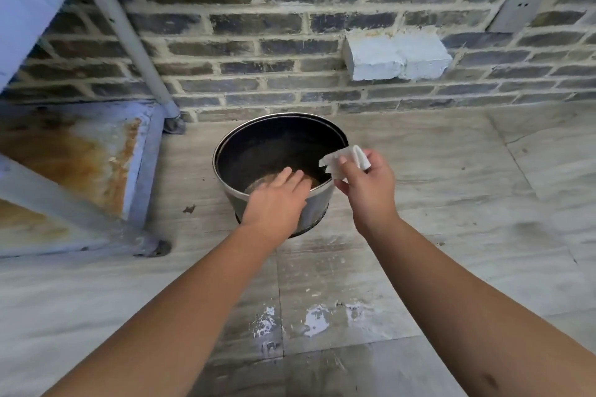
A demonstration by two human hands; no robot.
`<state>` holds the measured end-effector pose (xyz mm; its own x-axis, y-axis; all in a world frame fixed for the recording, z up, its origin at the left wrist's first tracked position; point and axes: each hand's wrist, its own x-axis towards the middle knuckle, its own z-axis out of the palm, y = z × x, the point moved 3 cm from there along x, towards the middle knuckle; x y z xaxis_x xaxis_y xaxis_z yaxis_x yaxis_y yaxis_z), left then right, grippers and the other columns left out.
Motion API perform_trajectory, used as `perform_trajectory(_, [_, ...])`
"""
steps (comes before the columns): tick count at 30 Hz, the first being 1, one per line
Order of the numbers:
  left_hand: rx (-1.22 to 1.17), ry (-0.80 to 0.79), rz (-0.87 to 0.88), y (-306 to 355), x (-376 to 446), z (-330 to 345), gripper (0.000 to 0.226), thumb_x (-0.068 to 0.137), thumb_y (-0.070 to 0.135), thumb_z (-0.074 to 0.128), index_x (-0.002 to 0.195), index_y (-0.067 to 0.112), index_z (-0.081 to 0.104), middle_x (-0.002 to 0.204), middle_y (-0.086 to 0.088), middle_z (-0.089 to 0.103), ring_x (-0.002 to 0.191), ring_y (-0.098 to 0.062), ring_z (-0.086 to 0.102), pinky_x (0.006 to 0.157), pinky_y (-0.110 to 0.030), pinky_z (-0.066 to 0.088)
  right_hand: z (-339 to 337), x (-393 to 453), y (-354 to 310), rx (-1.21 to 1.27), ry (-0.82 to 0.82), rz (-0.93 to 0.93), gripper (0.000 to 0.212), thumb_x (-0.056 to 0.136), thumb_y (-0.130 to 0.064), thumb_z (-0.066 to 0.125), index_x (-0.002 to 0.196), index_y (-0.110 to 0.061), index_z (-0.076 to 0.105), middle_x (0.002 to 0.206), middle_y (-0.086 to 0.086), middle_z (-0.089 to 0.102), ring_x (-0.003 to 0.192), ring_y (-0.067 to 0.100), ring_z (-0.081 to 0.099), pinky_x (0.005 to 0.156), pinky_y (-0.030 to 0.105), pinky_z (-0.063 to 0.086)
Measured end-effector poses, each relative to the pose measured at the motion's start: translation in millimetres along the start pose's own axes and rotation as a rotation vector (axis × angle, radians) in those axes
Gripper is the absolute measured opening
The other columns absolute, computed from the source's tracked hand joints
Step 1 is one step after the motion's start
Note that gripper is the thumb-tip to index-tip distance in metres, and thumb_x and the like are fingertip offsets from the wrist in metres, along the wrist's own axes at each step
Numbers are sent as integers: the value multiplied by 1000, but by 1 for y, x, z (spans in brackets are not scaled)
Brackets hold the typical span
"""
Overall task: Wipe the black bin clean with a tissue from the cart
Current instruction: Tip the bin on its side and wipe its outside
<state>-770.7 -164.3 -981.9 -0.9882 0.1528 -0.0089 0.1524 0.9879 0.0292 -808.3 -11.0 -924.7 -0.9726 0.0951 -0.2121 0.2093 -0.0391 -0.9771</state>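
- Now, the fingers (346, 162) of your right hand (367, 187) pinch a crumpled white tissue (346, 159), thumb pressing it against the curled fingers.
- That tissue sits just above the right side of the black bin's rim, close to it; whether it touches the rim is not clear.
- Your left hand (277, 200) lies over the near rim of the black bin (258, 151), its fingers (287, 176) loosely spread and reaching down inside, holding nothing.
- The bin stands upright on the tiled floor (451, 203), close to a dark brick wall (290, 51), with a brownish patch visible at its bottom.
- To your left, the rusty lower shelf of a grey metal cart (80, 151) stands beside the bin, apart from it.
- Nearer you, pale wet-looking patches mark the floor between your forearms.
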Motion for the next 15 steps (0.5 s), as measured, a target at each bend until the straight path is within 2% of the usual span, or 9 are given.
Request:
perform_trajectory(1, [16, -11, 11, 0, 0, 1, 43, 100, 31, 48, 141, 22, 41, 154, 9, 38, 145, -16, 29, 97, -36, 41, 0, -1, 0, 10, 17, -4, 7, 87, -17, 66, 82, -23, 64, 74, -7, 68, 73, 10, 65, 73, 37, 58])
perform_trajectory(2, [3, -4, 15, 1, 0, -1, 38, 99, 29, 49, 136, 22, 46, 148, 10, 44, 142, -17, 35, 95, -34, 40, 1, -2, 0, 22, 28, -5, 8, 88, -17, 65, 83, -23, 65, 75, -6, 68, 72, 10, 65, 74, 38, 58])
perform_trajectory(3, [-20, 22, 9, 2, 0, -3, 27, 97, 28, 53, 123, 22, 56, 133, 10, 59, 130, -19, 50, 84, -31, 41, 2, -1, -1, 34, 36, -6, 8, 89, -17, 63, 84, -22, 65, 75, -5, 68, 72, 9, 65, 76, 39, 58])
perform_trajectory(4, [-14, 45, -10, 3, 0, -8, 14, 94, 28, 57, 106, 23, 61, 108, 8, 70, 107, -21, 64, 70, -30, 39, 4, 1, -2, 52, 38, -10, 8, 91, -15, 63, 85, -21, 65, 75, -4, 68, 71, 9, 65, 76, 39, 58])
perform_trajectory(5, [13, 58, -36, 4, 0, -14, 7, 91, 29, 60, 95, 24, 60, 87, 5, 70, 84, -23, 67, 60, -29, 33, 7, 3, -4, 67, 37, -13, 9, 92, -14, 62, 85, -20, 64, 76, -3, 67, 70, 8, 65, 76, 39, 58])
perform_trajectory(6, [33, 35, -69, 3, -1, -17, 7, 90, 31, 61, 92, 25, 58, 78, 3, 67, 72, -25, 64, 55, -30, 28, 9, 6, -6, 77, 37, -23, 9, 92, -13, 62, 86, -20, 64, 78, -2, 66, 70, 8, 64, 77, 37, 58])
perform_trajectory(10, [-11, 2, -85, -5, -4, -22, 14, 96, 36, 52, 88, 26, 48, 82, -2, 65, 65, -28, 47, 56, -34, 30, 10, 8, -22, 141, 40, -97, 8, 91, -16, 64, 86, -23, 65, 79, -5, 67, 75, 7, 67, 73, 31, 58])
perform_trajectory(13, [-130, 7, -95, -14, -7, -34, 19, 94, 40, 52, 82, 26, 49, 79, 1, 64, 72, -28, 58, 59, -34, 38, 1, 4, -27, 90, 30, -178, 3, 85, -23, 65, 86, -26, 65, 83, -1, 68, 82, 15, 68, 77, 38, 60])
perform_trajectory(15, [-282, 8, -152, -27, -8, -46, 17, 89, 42, 57, 80, 28, 54, 73, 9, 63, 71, -21, 60, 59, -33, 43, -4, 0, -27, 40, 25, -229, 5, 84, -27, 65, 85, -32, 65, 83, -3, 68, 83, 17, 68, 80, 45, 59])
